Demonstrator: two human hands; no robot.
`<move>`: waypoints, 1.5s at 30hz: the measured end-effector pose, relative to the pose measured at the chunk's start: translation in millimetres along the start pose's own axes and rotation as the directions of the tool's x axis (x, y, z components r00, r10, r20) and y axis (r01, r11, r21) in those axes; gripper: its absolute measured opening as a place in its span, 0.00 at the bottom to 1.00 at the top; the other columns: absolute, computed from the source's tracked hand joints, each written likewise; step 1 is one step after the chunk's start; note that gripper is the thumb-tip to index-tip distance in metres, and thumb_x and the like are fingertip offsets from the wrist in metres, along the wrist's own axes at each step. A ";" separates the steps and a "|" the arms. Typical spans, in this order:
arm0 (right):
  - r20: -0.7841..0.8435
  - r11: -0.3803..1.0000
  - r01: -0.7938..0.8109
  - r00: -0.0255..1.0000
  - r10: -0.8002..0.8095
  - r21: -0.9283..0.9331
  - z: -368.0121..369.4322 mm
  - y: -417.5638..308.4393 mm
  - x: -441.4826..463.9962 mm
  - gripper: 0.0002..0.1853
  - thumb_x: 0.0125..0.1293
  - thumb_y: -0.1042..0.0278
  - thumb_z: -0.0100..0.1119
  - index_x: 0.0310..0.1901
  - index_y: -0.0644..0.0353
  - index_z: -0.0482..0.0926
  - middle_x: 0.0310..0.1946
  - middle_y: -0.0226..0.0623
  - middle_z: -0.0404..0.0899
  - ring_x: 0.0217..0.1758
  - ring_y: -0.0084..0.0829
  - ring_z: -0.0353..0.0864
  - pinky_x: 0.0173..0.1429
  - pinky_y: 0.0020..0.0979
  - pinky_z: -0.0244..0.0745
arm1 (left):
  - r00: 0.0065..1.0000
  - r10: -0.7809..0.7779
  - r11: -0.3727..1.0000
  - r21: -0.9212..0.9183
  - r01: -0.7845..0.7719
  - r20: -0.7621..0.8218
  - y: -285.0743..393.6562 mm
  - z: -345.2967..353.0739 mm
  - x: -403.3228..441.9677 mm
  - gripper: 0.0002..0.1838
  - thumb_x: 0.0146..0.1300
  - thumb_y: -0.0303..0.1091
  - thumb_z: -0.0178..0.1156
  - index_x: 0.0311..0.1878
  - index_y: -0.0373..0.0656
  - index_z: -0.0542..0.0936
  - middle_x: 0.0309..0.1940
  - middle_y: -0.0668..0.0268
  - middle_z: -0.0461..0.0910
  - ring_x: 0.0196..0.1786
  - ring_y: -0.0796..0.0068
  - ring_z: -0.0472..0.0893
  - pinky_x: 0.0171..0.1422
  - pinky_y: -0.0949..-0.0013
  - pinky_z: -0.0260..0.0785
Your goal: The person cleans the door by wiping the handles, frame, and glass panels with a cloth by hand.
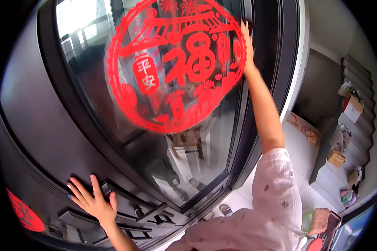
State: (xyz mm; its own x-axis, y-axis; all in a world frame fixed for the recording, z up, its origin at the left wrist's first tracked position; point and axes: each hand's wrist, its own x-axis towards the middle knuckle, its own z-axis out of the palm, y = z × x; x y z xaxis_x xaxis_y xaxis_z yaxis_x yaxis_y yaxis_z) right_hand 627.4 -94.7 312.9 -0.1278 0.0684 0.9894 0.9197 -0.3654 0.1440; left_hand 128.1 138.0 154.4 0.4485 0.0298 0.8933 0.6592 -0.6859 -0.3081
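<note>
A round red paper-cut style window decal [189, 62] on clear film, with Chinese characters and lanterns, is in front of the glass pane [213, 142] of a dark door. My right hand [248, 48] is at the decal's right edge, fingers pointing up and seen side-on. Part of that hand shows through the film, so its grip is partly hidden. Low on the left, my left hand [94, 204] lies with fingers spread against the dark door panel [42, 117], beside a black door handle [151, 212]. It holds nothing.
Another red decal [25, 211] is at the far left. On the right, stairs [322, 180] carry bags and a cardboard box [352, 109]. A woven basket [319, 221] stands at the lower right. A wooden stool [187, 142] appears in the glass, and a sandal [225, 210] is below.
</note>
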 end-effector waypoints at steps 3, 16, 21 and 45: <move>0.056 0.959 -0.252 0.967 0.247 0.129 -9.8 -50.3 -136.4 0.30 0.61 0.64 0.42 0.65 0.67 0.53 0.66 0.49 0.51 0.71 0.53 0.41 0.70 0.47 0.37 | 0.998 -0.046 0.999 -0.003 0.046 -0.037 1.3 2.1 0.6 0.32 0.62 0.61 0.38 0.62 0.51 0.67 0.66 0.44 0.53 0.68 0.41 0.52 0.65 0.41 0.41; -0.113 0.681 -0.711 0.673 0.731 0.177 12.2 -141.5 -193.1 0.28 0.69 0.58 0.32 0.65 0.67 0.52 0.68 0.48 0.49 0.73 0.46 0.38 0.72 0.38 0.34 | 0.997 -0.074 0.996 -0.047 0.074 0.010 1.9 -1.3 1.0 0.33 0.58 0.65 0.40 0.62 0.55 0.68 0.66 0.45 0.52 0.68 0.42 0.51 0.66 0.41 0.41; -0.013 0.749 -0.628 0.765 0.644 0.211 26.6 -285.1 -211.1 0.30 0.64 0.65 0.36 0.63 0.77 0.50 0.66 0.58 0.46 0.71 0.55 0.37 0.71 0.45 0.36 | 0.997 -0.080 0.995 -0.060 0.080 0.002 3.5 -2.3 3.3 0.32 0.58 0.64 0.42 0.60 0.56 0.70 0.65 0.45 0.55 0.67 0.42 0.54 0.64 0.40 0.44; 0.217 0.970 -0.057 0.976 0.004 0.235 32.1 -373.1 -105.1 0.29 0.53 0.58 0.48 0.54 0.71 0.68 0.62 0.50 0.58 0.67 0.55 0.51 0.61 0.57 0.52 | 0.995 -0.102 0.992 -0.082 0.101 -0.011 5.9 -3.1 4.9 0.30 0.55 0.61 0.47 0.60 0.62 0.70 0.65 0.48 0.56 0.67 0.45 0.56 0.65 0.44 0.44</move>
State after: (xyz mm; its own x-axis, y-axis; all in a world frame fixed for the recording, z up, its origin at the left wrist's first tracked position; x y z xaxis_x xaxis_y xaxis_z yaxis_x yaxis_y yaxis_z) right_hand 309.6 64.2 154.6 -0.0402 0.2670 0.9629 0.9869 -0.1401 0.0800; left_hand 132.3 131.9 158.0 0.3724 0.0916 0.9236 0.6493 -0.7368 -0.1887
